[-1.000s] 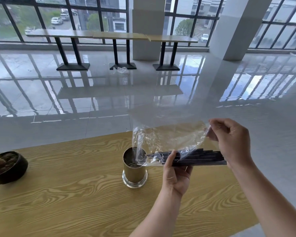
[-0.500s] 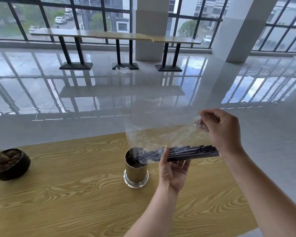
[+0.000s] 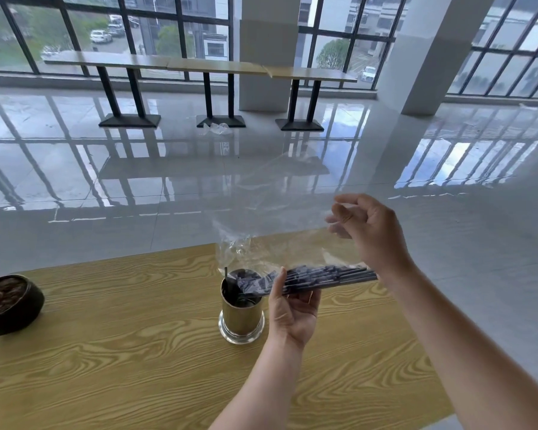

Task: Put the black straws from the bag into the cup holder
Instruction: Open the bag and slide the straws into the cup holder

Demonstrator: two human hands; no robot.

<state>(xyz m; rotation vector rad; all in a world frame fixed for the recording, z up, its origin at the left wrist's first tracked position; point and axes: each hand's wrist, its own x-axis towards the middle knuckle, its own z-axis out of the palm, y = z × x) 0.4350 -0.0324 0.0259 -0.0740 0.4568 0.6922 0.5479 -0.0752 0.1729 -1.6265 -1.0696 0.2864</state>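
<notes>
A gold metal cup holder [image 3: 241,319] stands on the wooden table [image 3: 106,352]. One black straw [image 3: 226,276] leans inside it at the left rim. My left hand [image 3: 292,308] grips a bundle of black straws [image 3: 326,274] through a clear plastic bag [image 3: 261,243], held nearly level. The bundle's left end lies over the cup holder's mouth. My right hand [image 3: 370,234] hovers at the bag's upper right edge above the straws' right end. Its fingers are loosely curled and blurred, so a grip on the film is unclear.
A dark round bowl with brown contents [image 3: 10,302] sits at the table's left edge. The table's far edge runs just behind the cup holder, and its right edge lies under my right forearm. Beyond is glossy tiled floor with high tables [image 3: 199,66] along the windows.
The bag and straws have come down and leftwards, so the straw ends now lie over the cup holder. A straw now stands in the cup. My right fingers have loosened from their pinch.
</notes>
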